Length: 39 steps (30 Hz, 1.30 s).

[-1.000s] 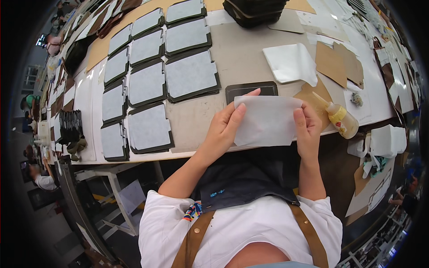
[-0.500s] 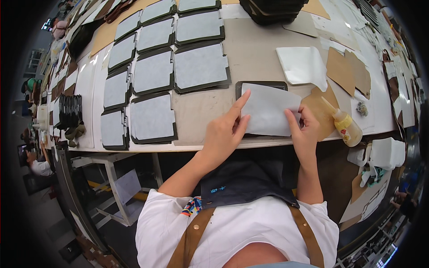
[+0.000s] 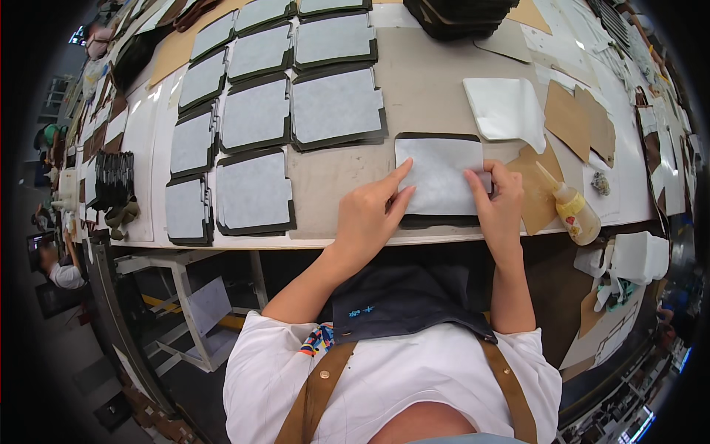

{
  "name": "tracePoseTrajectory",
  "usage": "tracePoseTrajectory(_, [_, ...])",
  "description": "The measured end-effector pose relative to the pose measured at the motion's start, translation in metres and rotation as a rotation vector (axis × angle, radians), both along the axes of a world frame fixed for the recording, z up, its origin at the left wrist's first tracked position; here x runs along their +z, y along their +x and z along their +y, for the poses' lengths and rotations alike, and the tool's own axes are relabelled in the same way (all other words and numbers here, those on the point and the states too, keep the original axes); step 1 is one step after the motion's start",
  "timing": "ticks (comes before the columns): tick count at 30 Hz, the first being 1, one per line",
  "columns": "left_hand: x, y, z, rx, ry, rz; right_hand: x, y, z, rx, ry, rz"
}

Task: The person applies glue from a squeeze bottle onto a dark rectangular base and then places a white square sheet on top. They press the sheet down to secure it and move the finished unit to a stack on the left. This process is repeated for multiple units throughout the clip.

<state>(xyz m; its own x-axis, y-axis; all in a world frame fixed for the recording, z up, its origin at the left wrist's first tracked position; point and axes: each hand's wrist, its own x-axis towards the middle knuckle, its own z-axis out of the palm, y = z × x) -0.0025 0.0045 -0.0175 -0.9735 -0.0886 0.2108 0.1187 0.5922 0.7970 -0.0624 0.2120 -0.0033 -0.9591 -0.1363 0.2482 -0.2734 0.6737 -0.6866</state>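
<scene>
A pale grey sheet [image 3: 442, 174] lies over a black panel [image 3: 436, 220], whose dark rim shows above and below it. My left hand [image 3: 370, 214] rests at the sheet's left edge. Its index finger and thumb are spread and touch that edge, while the other fingers curl out of sight. At the opposite edge, my right hand [image 3: 501, 203] pinches the sheet between thumb and fingers. A squeeze bottle with a long nozzle [image 3: 577, 216] lies tilted to the right of this hand, near a tan piece of board [image 3: 538, 200].
Stacks of black panels topped with pale sheets [image 3: 255, 194] stand in rows at left. Folded white sheets [image 3: 503, 109] and brown pieces [image 3: 568, 118] lie at right. A dark stack [image 3: 455, 18] sits at the back. The table's front edge [image 3: 325, 243] runs just before my wrists.
The sheet has turned and shifted down, so it now sits squarer on the black panel, baring dark rims above and below. My left index fingertip has moved slightly down; my right hand has shifted slightly left.
</scene>
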Motion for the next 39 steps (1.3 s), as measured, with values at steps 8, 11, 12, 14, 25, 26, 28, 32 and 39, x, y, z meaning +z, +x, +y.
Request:
tracePoseTrajectory(8, [0.002,-0.001,0.001,-0.005,-0.053,-0.059,-0.003,-0.002,0.001,-0.003,0.019,0.027])
tracePoseTrajectory(11, [0.003,-0.002,0.001,-0.003,-0.066,-0.066,-0.004,-0.003,0.002,0.006,0.009,-0.002])
tracePoseTrajectory(12, [0.003,-0.002,0.001,-0.004,-0.070,-0.066,-0.005,-0.003,0.002,-0.005,0.003,0.025])
tracePoseTrajectory(14, [0.005,-0.002,0.001,-0.007,-0.095,-0.091,-0.009,-0.003,-0.001,-0.028,-0.010,0.079])
tracePoseTrajectory(25, [0.001,-0.002,0.004,0.017,-0.073,-0.089,0.002,-0.002,0.005,0.077,0.255,0.260])
tracePoseTrajectory(26, [0.001,-0.002,0.004,0.016,-0.073,-0.094,0.001,-0.002,0.005,0.076,0.256,0.254])
tracePoseTrajectory(28, [0.002,-0.002,0.004,0.015,-0.078,-0.102,0.001,-0.002,0.005,0.074,0.259,0.258])
tracePoseTrajectory(32, [0.004,-0.003,0.004,0.010,-0.096,-0.110,0.000,-0.003,0.006,0.076,0.269,0.246])
tracePoseTrajectory(39, [0.004,-0.002,0.004,0.004,-0.128,-0.112,0.001,-0.004,0.006,0.086,0.281,0.232])
